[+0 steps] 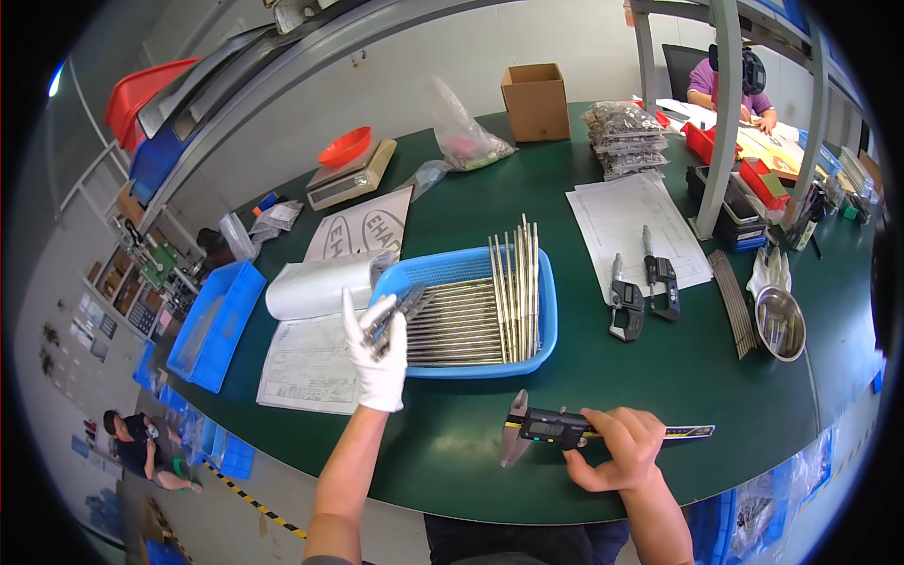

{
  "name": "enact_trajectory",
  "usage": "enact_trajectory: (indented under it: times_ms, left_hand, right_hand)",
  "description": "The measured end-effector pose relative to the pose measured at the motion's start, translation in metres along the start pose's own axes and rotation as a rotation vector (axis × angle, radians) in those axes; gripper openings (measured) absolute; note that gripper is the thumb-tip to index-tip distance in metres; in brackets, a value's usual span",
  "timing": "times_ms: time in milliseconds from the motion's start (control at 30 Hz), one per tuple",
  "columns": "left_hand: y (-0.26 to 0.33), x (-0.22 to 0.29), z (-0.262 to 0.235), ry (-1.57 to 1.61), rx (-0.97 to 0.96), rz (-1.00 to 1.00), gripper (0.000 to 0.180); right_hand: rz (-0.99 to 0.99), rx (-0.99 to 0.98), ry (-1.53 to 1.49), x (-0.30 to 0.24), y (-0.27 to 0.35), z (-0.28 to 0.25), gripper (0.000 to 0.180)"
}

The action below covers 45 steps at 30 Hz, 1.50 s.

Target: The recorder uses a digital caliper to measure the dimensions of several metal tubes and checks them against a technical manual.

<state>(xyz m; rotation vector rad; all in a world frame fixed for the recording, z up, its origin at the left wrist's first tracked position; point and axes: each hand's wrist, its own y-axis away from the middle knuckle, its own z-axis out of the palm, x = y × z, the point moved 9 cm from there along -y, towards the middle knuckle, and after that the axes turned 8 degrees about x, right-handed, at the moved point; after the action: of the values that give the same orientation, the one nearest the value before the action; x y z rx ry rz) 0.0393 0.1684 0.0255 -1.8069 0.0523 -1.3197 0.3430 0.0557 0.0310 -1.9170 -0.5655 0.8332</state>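
Note:
My left hand [379,377], in a white glove, is raised at the left end of a light-blue plastic basket [471,369]. Its thumb and fingers close around a few slim metal rods [381,337], blurred and partly hidden by the glove. Inside the basket many thin silver rods [452,325] lie side by side, and several more [516,292] rest crosswise over them at the right. My bare right hand [621,450] grips a digital caliper [556,428] by its beam, above the table's near edge. The caliper's jaws point left and hold nothing.
Two digital micrometers [626,306] lie by paper sheets [650,212] right of the basket. Further right are thin rods [733,301] and a metal bowl [781,323]. A blue bin [217,325] and a scale [351,175] stand left. A shelf post [720,122] rises at right; one co-worker [730,85] sits beyond.

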Motion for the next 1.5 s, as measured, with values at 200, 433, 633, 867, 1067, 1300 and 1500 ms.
enact_trajectory:
  times_ms: [200, 433, 633, 867, 1067, 1300, 1500]
  left_hand:
    - [-0.061, -0.028, 0.002, 0.399, 0.363, -0.209, 0.040]
    - [-0.083, -0.094, -0.024, 0.415, 0.710, -0.421, 0.030]
    - [-0.090, -0.040, -0.008, 0.449, 0.645, -0.326, 0.025]
    - [-0.109, -0.010, 0.030, 0.543, 0.516, -0.151, 0.032]
    - [-0.093, -0.020, 0.040, 0.527, 0.521, -0.146, 0.028]
    - [-0.058, -0.031, 0.043, 0.320, 0.365, -0.200, 0.025]
    - [-0.023, -0.024, 0.037, 0.262, -0.043, -0.156, 0.018]
  right_hand:
    - [0.001, -0.001, -0.027, -0.002, -0.001, 0.002, 0.034]
    - [0.033, -0.003, -0.046, 0.000, 0.002, 0.007, 0.031]
    - [0.049, -0.038, -0.017, 0.007, 0.008, 0.012, 0.029]
    - [0.066, -0.057, -0.003, 0.012, 0.009, 0.016, 0.028]
    - [0.052, -0.070, -0.016, 0.010, 0.008, 0.017, 0.028]
    - [0.041, -0.087, -0.050, 0.002, 0.006, 0.015, 0.028]
    - [0.043, -0.065, -0.039, 0.003, 0.006, 0.014, 0.028]
